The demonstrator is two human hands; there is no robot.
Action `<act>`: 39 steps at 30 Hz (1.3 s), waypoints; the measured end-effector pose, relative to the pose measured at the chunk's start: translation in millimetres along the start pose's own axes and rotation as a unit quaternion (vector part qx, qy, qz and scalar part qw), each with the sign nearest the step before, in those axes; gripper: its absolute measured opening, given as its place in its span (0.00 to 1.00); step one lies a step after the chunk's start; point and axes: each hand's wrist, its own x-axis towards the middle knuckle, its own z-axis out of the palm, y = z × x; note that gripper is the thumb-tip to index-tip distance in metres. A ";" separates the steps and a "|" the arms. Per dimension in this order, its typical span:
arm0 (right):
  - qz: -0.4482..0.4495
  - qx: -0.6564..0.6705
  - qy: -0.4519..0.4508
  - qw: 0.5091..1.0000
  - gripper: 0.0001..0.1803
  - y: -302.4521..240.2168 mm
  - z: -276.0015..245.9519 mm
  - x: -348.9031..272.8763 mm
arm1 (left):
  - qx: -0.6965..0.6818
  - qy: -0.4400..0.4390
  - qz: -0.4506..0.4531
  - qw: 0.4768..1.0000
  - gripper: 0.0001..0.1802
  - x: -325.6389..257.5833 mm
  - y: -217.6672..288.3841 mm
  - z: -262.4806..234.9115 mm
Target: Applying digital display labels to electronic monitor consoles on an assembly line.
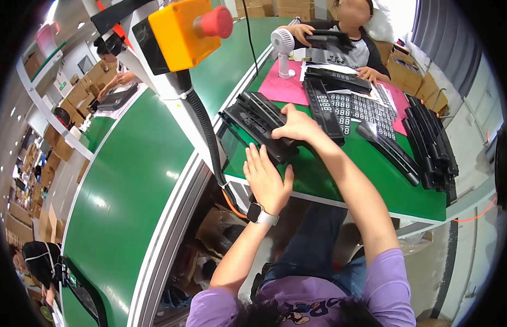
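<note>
In the head view, the right hand (298, 125) has its thumb and fingers clamped on the near end of a long black plastic housing (262, 110), which lies near the left edge of the green, white-edged surface (313, 174), close to its near left corner. The left hand (267, 177) is spread flat, fingers straight and thumb apart, with its fingertips at a long black plastic frame (247, 128) just beside the housing; whether they press on it cannot be told.

Right of the right hand lies a long black panel with white segmented figures (323, 111). A slim black plastic bar (388, 152) slants toward the near right corner, and a pile of long black plastic housings (429, 144) lines the right edge. Toward the far edge, a white handheld fan (283, 50) stands upright on a pink sheet (272, 87); a co-worker (346, 49) sits beyond.
</note>
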 end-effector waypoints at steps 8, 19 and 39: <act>0.028 0.237 -0.050 0.970 0.47 32.7 -32.9 -65.5 | -0.074 -0.009 0.020 0.997 0.41 0.8 0.4 -6.1; -0.181 -0.074 0.017 0.981 0.46 127.6 -111.9 -219.2 | -0.159 -0.248 0.256 0.921 0.57 42.1 33.9 -23.6; -0.183 -0.090 0.069 0.977 0.44 157.3 -116.3 -240.9 | -0.255 -0.320 0.245 0.879 0.45 41.2 69.0 -14.2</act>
